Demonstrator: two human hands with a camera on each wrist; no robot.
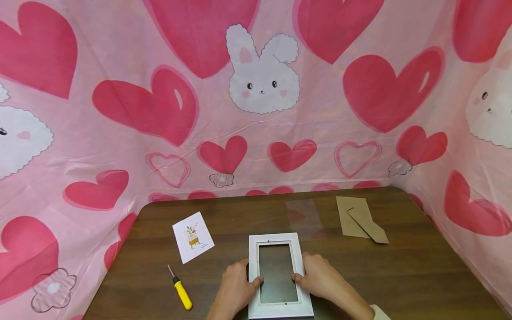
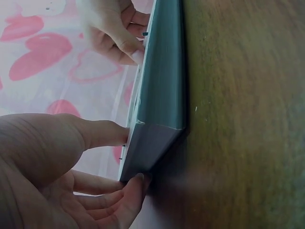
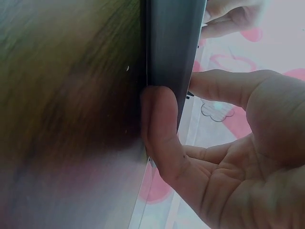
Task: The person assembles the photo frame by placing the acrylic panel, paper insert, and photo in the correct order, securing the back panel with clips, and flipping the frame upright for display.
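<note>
A white picture frame lies on the wooden table, with the dark tabletop colour showing through its middle. My left hand grips the frame's left side, thumb over the inner edge and fingers along the outer side. On the opposite side my right hand holds it the same way. The left wrist view shows the thumb and fingers of the left hand on the frame's side wall. In the right wrist view, the curled forefinger of the right hand presses the outer side.
A yellow-handled screwdriver and a white printed card lie left of the frame. Beyond it is a clear plastic sheet. A brown backing board with a folded stand lies at the back right. Heart-patterned cloth surrounds the table.
</note>
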